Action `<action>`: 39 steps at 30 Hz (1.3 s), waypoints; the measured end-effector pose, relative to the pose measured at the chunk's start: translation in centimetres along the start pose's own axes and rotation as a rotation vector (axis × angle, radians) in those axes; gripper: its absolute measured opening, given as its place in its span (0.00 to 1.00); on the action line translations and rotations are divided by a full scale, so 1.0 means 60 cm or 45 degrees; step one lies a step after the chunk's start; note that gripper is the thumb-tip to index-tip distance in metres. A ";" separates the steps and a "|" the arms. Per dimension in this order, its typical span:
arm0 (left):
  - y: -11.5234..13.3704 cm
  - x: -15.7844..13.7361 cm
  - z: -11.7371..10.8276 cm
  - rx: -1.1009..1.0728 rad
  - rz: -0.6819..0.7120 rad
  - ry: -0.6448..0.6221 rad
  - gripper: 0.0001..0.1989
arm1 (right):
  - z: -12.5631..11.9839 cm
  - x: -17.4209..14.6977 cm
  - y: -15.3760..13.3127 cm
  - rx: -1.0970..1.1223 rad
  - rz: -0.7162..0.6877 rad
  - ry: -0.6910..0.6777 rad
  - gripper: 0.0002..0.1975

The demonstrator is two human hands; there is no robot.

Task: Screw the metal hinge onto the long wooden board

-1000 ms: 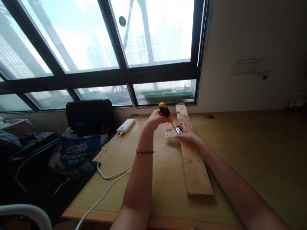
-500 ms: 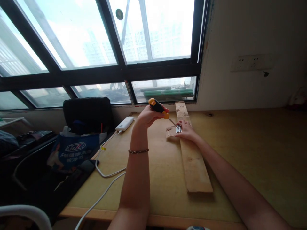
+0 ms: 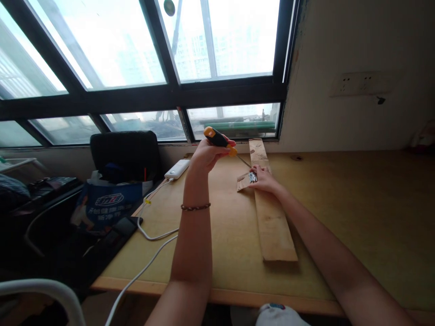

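My left hand [image 3: 206,156] is closed around the black and yellow handle of a screwdriver [image 3: 217,138], with the shaft slanting down to the right. Its tip is close to a small silver metal hinge [image 3: 253,177]; whether they touch I cannot tell. The fingers of my right hand [image 3: 265,179] are bent around the hinge and pin it at a short piece of wood [image 3: 242,183]. Beneath that hand runs a long wooden board [image 3: 274,226], flat on the table, and the short piece juts out from its left side.
The wooden table [image 3: 224,253] reaches the window and wall. A white power bank [image 3: 177,169] with a white cable [image 3: 142,267] lies at its left edge. Left of the table are a black chair [image 3: 125,151] and a blue bag [image 3: 108,203]. A wall socket [image 3: 356,84] is at the right.
My left hand has shifted slightly left and up with the screwdriver, whose shaft now lies flatter. The right hand stays at the hinge. The whole view has tilted a little downward.
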State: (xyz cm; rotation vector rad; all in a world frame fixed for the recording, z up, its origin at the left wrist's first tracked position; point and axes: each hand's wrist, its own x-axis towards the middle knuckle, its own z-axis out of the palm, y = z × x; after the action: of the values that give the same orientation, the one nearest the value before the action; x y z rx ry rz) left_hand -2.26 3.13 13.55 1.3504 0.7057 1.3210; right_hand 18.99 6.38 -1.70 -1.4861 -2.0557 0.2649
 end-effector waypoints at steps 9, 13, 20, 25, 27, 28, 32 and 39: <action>-0.019 0.009 0.013 0.018 -0.054 -0.027 0.19 | -0.002 -0.007 0.012 0.193 -0.109 0.060 0.39; -0.023 0.012 0.016 0.045 -0.087 -0.021 0.19 | -0.003 -0.007 0.041 0.408 -0.146 0.123 0.42; -0.029 0.017 0.018 0.048 -0.112 0.035 0.18 | 0.002 -0.012 0.050 0.634 -0.112 0.171 0.35; -0.036 0.018 0.030 0.073 -0.148 -0.036 0.18 | -0.008 -0.019 0.047 0.746 -0.096 0.124 0.34; -0.039 0.018 0.034 0.095 -0.175 -0.051 0.18 | -0.011 -0.021 0.047 0.755 -0.099 0.118 0.34; -0.041 0.019 0.036 0.103 -0.184 -0.058 0.18 | -0.013 -0.021 0.047 0.754 -0.100 0.120 0.34; -0.048 0.020 0.043 0.109 -0.196 -0.082 0.19 | -0.014 -0.022 0.046 0.740 -0.095 0.128 0.33; -0.047 0.017 0.050 0.100 -0.196 -0.093 0.18 | -0.010 -0.021 0.045 0.747 -0.086 0.125 0.33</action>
State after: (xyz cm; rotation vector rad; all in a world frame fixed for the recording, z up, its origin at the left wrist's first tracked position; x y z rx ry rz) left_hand 1.49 3.94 11.77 1.3712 0.8025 1.1268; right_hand 21.79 6.10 -2.91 -1.0434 -1.7385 0.6856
